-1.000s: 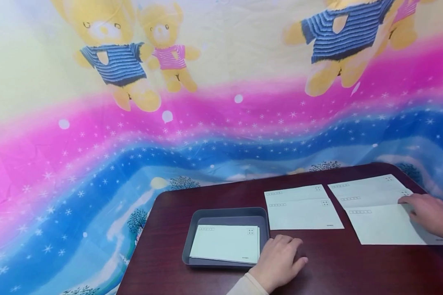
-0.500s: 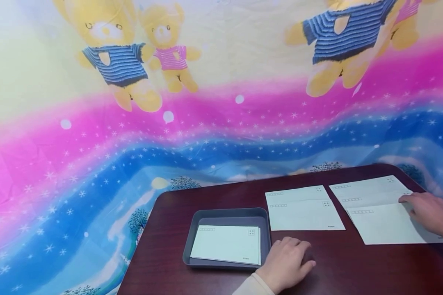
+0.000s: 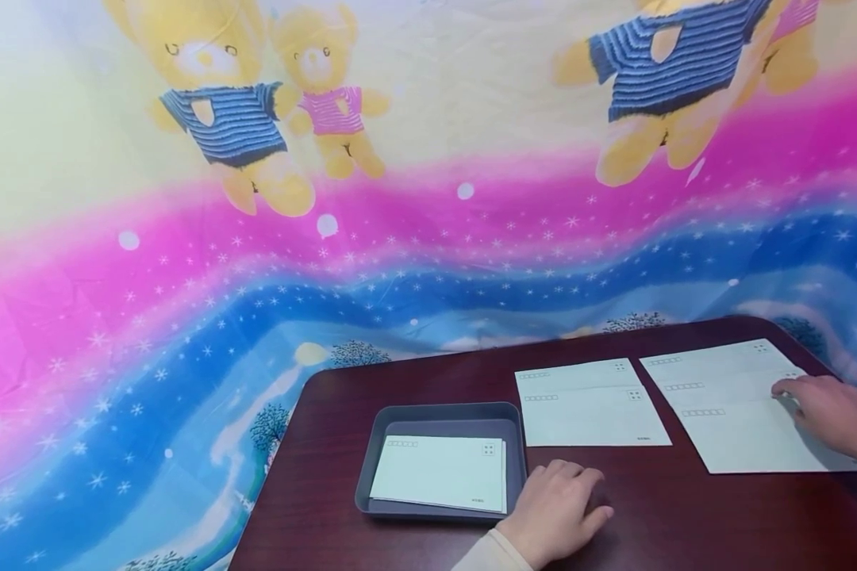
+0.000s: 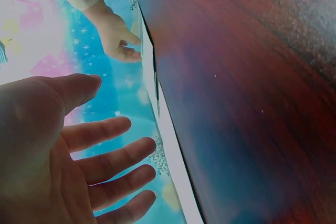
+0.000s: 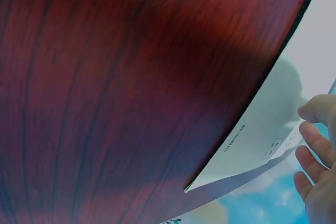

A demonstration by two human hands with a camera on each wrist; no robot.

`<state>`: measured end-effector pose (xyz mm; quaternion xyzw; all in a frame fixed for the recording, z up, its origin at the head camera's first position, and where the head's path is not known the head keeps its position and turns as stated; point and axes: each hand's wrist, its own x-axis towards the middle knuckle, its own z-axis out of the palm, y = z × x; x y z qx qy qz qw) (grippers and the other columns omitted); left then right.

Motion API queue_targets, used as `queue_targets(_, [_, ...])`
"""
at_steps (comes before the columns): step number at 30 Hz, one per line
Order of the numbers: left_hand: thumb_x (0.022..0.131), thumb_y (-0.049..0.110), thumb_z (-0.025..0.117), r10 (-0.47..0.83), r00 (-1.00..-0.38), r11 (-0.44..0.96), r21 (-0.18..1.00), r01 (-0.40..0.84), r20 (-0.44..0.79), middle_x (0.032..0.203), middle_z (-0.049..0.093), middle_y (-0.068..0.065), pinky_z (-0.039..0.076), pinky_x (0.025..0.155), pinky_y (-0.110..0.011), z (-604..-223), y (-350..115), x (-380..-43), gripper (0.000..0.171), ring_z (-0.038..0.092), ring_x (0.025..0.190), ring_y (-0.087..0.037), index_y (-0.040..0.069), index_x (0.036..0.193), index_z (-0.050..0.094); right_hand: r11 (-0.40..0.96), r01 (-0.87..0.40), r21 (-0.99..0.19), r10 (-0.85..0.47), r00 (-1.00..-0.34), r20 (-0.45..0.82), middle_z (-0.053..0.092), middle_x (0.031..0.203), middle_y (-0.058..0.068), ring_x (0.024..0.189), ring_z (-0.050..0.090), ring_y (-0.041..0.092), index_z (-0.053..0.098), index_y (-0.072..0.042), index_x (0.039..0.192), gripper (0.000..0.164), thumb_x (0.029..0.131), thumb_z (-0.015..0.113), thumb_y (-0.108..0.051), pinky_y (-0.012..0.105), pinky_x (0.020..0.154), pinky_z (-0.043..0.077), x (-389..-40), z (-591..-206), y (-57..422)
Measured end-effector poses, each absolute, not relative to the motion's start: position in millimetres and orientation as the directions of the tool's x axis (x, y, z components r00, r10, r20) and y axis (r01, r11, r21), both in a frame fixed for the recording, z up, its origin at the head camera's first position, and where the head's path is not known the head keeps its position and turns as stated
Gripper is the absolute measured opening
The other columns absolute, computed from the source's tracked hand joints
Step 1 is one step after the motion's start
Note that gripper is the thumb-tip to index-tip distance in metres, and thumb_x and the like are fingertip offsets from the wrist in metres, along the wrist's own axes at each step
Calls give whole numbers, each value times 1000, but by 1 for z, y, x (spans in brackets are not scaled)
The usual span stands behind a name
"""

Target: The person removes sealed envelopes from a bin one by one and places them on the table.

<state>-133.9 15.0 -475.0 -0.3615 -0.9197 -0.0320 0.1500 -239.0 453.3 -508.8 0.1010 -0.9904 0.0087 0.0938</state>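
Note:
In the head view, a grey tray (image 3: 443, 427) holds a small stack of pale green envelopes (image 3: 436, 474). My left hand (image 3: 553, 507) lies beside its right front corner, and the left wrist view shows that hand's (image 4: 79, 150) fingers spread and holding nothing. Over the overlapping envelopes at the right is my right hand (image 3: 835, 420), its index fingertip at the upper edge of the nearest envelope (image 3: 743, 444). Seen from the right wrist, the thumb and loosely bent fingers of this hand (image 5: 320, 156) are close to the envelope (image 5: 247, 140).
Two more envelopes (image 3: 593, 420) overlap on the dark red table (image 3: 650, 515), between the tray and the right-hand group. Behind the table's far edge hangs a backdrop cloth (image 3: 428, 238) printed with bears and snowflakes.
My left hand has shifted a little to the right, away from the tray. The nearest envelope in the right group has slid slightly right; my right hand has hardly moved.

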Motion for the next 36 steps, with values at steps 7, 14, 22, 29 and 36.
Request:
queue_targets(7, [90,52,49,659,-688,733,-54,678,302,103,62,16,39,70,-20,-474,16,-134,35,55,94,-3,30,115,60,981,-189,-31,-180,-964,195,63,84,25,73,59,39,65,9,91,22,72,69,-2,55,65,49,-239,-509,456])
queue_targets(14, [90,52,48,659,-690,732,-43,680,298,103,62,16,39,69,-20,-473,14,-134,36,55,94,-2,30,115,60,976,-189,-111,-164,-966,197,62,91,29,82,59,46,63,12,97,30,77,67,-9,57,69,47,-235,-503,450])
queue_targets(22, [89,52,50,649,-686,739,-57,672,330,102,63,16,39,69,-20,-470,12,-136,35,55,94,-3,30,114,61,970,-155,-186,-132,-982,134,60,94,33,85,57,47,60,16,101,36,81,65,-14,59,72,46,-227,-490,434])
queue_targets(29, [89,51,51,642,-685,740,-46,670,346,103,63,15,40,72,-20,-467,8,-137,35,56,96,-3,29,114,62,970,-144,-194,-113,-980,164,61,89,28,80,58,43,61,14,100,35,80,66,-14,56,69,46,-223,-486,423])
queue_targets(36, [90,50,51,634,-687,743,-35,668,354,104,63,15,41,75,-21,-465,5,-137,35,55,98,-4,29,115,61,959,-180,-219,-135,-969,206,63,96,27,85,59,43,64,10,102,35,83,63,-20,56,70,46,-215,-480,404])
